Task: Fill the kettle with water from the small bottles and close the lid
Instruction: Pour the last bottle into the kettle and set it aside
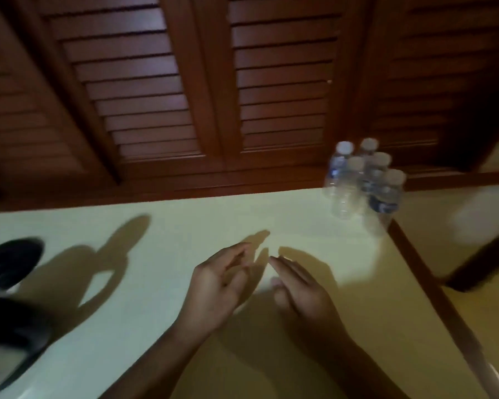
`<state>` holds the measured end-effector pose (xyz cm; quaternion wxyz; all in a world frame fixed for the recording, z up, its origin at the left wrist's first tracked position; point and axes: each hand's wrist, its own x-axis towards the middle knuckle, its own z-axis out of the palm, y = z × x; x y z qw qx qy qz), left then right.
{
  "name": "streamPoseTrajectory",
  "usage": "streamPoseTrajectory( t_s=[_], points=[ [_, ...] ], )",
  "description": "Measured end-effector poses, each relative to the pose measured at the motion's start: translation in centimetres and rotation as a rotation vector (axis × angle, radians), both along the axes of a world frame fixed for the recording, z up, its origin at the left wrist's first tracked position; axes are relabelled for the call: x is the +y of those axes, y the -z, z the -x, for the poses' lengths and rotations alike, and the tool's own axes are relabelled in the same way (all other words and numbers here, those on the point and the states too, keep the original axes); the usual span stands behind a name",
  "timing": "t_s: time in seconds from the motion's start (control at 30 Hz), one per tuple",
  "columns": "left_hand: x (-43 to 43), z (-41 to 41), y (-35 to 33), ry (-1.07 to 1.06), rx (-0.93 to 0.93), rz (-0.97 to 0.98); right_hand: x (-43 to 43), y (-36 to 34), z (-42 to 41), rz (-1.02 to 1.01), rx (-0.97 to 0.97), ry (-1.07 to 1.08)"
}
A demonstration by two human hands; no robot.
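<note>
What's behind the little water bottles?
Dark wooden slatted doors stand behind the bottles. The front bottles partly cover the back ones and the doors' bottom edge.

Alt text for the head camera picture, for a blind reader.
The left hand and right hand, both open and empty, hover over a pale table. Five capped small bottles stand clustered at its far right corner; a blurred black object, probably the kettle, sits at the left edge. Louvred wooden doors stand behind.
</note>
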<state>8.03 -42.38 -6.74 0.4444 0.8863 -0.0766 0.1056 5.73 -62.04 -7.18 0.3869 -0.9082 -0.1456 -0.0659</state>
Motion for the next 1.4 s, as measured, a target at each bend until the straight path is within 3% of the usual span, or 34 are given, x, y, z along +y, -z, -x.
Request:
streamPoseTrajectory(
  t_s=[0.17,0.5,0.7,0.87,1.0,1.13,1.4],
  points=[
    [7.5,5.8,-1.0,-0.17,-0.01,0.018,8.1,-0.1,1.3,-0.029,-0.011,-0.295],
    [19.0,22.6,0.0,-0.515,0.003,-0.017,22.7,0.5,9.5,-0.167,0.022,-0.669],
    [27.9,28.9,-0.3,-0.596,-0.025,-0.014,31.2,0.6,14.2,-0.183,0.033,-0.789],
    [36.9,31.7,0.4,-0.614,-0.037,-0.021,39.8,0.4,17.3,-0.174,-0.054,-0.746],
    [44.1,32.1,0.5,-0.646,-0.049,-0.014,46.9,1.2,17.6,-0.05,-0.128,-0.651],
    [50.1,30.8,0.5,-0.701,-0.073,-0.004,52.8,1.8,16.1,0.207,-0.213,-0.553],
    [56.5,26.1,0.3,-0.739,-0.058,0.083,56.6,2.5,15.0,0.62,-0.057,-0.515]
  ],
)
